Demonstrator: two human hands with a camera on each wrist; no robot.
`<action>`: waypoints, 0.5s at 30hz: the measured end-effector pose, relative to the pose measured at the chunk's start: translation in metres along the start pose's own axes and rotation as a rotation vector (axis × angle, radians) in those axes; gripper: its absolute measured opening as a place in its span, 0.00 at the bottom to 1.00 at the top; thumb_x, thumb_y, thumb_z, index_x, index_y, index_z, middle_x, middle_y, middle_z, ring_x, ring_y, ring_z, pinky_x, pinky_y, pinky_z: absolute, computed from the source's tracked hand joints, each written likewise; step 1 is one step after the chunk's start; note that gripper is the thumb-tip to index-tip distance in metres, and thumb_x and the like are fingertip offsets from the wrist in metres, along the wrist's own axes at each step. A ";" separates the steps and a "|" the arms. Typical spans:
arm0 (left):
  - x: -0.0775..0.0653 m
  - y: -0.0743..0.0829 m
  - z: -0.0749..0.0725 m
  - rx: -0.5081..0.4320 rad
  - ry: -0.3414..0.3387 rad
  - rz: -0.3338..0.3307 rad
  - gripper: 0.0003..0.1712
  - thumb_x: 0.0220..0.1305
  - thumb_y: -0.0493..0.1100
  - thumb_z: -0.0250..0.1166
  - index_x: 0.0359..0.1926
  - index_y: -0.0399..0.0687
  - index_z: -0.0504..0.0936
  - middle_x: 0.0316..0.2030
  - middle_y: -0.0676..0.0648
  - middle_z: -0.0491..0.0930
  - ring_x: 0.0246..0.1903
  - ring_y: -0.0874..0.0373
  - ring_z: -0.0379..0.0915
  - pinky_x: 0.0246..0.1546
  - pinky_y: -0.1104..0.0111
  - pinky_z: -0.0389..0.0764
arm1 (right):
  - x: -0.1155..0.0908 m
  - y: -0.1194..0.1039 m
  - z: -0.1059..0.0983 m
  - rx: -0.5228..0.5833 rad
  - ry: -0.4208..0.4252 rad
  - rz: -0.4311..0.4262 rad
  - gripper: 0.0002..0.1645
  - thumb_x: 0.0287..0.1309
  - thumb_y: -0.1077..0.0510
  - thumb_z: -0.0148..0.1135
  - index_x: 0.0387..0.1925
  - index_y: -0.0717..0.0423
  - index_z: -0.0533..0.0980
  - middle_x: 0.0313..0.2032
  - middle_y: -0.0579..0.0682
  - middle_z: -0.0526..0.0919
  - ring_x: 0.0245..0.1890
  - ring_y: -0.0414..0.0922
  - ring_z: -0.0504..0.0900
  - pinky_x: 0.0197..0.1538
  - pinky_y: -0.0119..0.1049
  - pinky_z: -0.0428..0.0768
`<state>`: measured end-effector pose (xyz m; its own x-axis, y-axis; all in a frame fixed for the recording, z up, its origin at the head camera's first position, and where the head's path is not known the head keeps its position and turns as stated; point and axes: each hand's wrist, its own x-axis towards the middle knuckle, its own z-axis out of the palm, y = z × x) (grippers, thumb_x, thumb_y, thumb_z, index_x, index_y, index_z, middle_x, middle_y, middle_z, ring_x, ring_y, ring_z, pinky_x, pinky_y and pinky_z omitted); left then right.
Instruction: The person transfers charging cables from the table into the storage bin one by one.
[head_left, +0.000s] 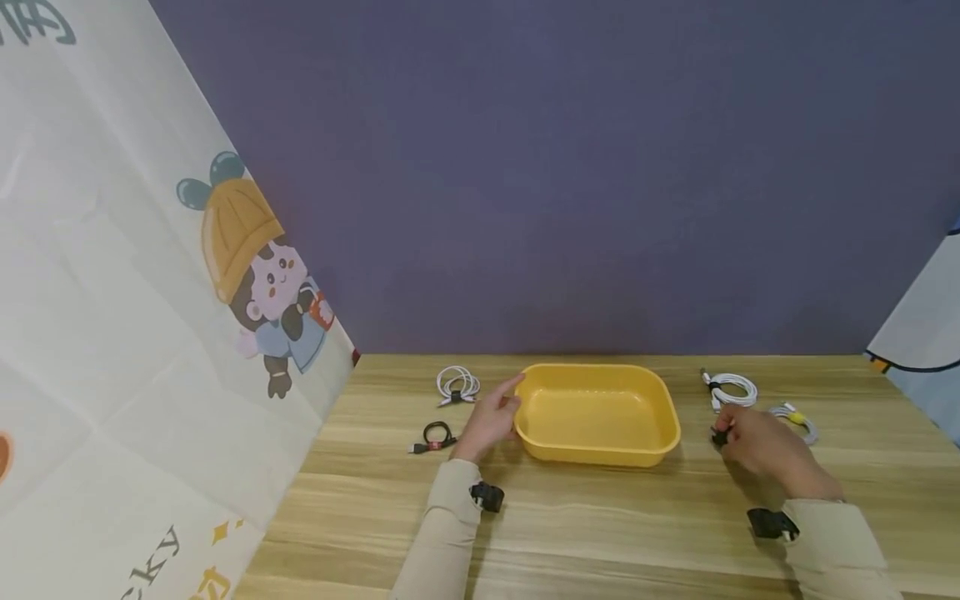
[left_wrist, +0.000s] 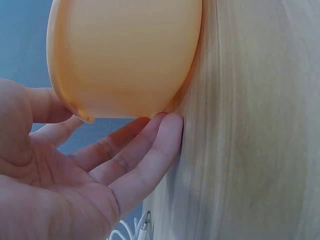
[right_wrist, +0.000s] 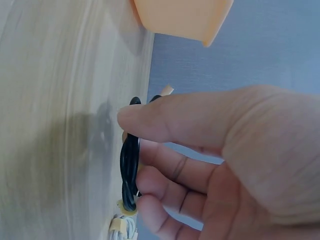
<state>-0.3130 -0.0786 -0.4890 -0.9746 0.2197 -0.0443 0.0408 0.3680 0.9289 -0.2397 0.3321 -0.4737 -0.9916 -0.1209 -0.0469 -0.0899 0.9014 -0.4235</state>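
Observation:
A yellow plastic basin (head_left: pixel 600 454) stands on the wooden table. At its left end my left hand (head_left: pixel 487 425) touches the rim and outer wall with fairly straight fingers. In the left wrist view, the fingertips of that left hand (left_wrist: pixel 100 165) meet the basin wall (left_wrist: pixel 125 60) close to the tabletop. Right of the basin, my right hand (head_left: pixel 765 446) pinches a coiled black cable (head_left: pixel 720 437) between thumb and fingers. The right wrist view shows the black cable's loops (right_wrist: pixel 130 165) hanging from the grip of the right hand (right_wrist: pixel 200 150), just off the table.
Left of the basin lie a coiled white cable (head_left: pixel 457 385) and a short black USB cable (head_left: pixel 435 442). Behind my right hand are a white cable with a black tie (head_left: pixel 733 390) and a grey cable with a yellow tie (head_left: pixel 798 419). A dark partition (head_left: pixel 555 183) rises behind the table.

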 end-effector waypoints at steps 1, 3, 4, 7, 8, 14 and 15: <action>0.000 0.000 0.000 0.001 0.000 0.002 0.26 0.79 0.44 0.54 0.73 0.69 0.71 0.54 0.36 0.83 0.33 0.54 0.83 0.31 0.63 0.89 | 0.000 -0.001 -0.001 0.002 -0.002 0.004 0.15 0.51 0.67 0.61 0.43 0.61 0.75 0.27 0.47 0.75 0.26 0.45 0.71 0.29 0.38 0.69; 0.000 0.001 0.000 0.002 -0.001 0.006 0.26 0.79 0.44 0.54 0.73 0.69 0.71 0.54 0.36 0.83 0.33 0.55 0.82 0.30 0.63 0.89 | 0.000 -0.003 -0.003 0.010 -0.006 0.015 0.15 0.51 0.66 0.61 0.44 0.61 0.75 0.27 0.46 0.74 0.26 0.44 0.71 0.29 0.37 0.68; 0.000 0.001 0.000 0.003 -0.002 0.008 0.26 0.79 0.44 0.54 0.73 0.69 0.70 0.54 0.35 0.83 0.32 0.55 0.82 0.30 0.62 0.89 | 0.000 -0.004 -0.003 0.015 -0.007 0.022 0.15 0.52 0.66 0.60 0.44 0.61 0.75 0.27 0.46 0.74 0.26 0.44 0.70 0.30 0.37 0.68; 0.000 0.000 0.000 0.002 -0.002 0.012 0.26 0.79 0.44 0.54 0.73 0.69 0.70 0.55 0.35 0.83 0.30 0.56 0.82 0.29 0.62 0.89 | -0.001 -0.007 -0.004 0.020 0.001 0.018 0.13 0.53 0.65 0.61 0.43 0.60 0.75 0.26 0.45 0.73 0.25 0.44 0.69 0.30 0.37 0.66; 0.000 0.000 0.000 0.001 -0.001 0.014 0.26 0.79 0.44 0.54 0.73 0.68 0.71 0.55 0.35 0.83 0.30 0.56 0.82 0.29 0.62 0.89 | -0.001 -0.007 -0.004 0.022 0.007 0.014 0.13 0.53 0.65 0.61 0.43 0.59 0.75 0.26 0.45 0.73 0.25 0.44 0.69 0.30 0.37 0.66; 0.000 0.000 0.000 0.000 0.002 0.017 0.26 0.79 0.44 0.53 0.73 0.68 0.70 0.54 0.35 0.83 0.29 0.57 0.81 0.29 0.62 0.89 | -0.002 -0.011 -0.004 0.030 0.042 -0.012 0.13 0.52 0.66 0.62 0.42 0.60 0.75 0.28 0.46 0.74 0.26 0.44 0.69 0.30 0.36 0.66; 0.000 0.000 0.001 0.001 0.002 0.017 0.26 0.79 0.44 0.53 0.73 0.68 0.70 0.54 0.35 0.83 0.29 0.57 0.81 0.29 0.62 0.89 | -0.002 -0.011 -0.004 0.031 0.043 -0.013 0.13 0.53 0.66 0.63 0.42 0.60 0.75 0.28 0.46 0.74 0.26 0.44 0.69 0.30 0.36 0.66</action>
<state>-0.3128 -0.0778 -0.4888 -0.9742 0.2241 -0.0275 0.0577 0.3651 0.9292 -0.2374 0.3242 -0.4653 -0.9935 -0.1141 -0.0023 -0.1008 0.8864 -0.4518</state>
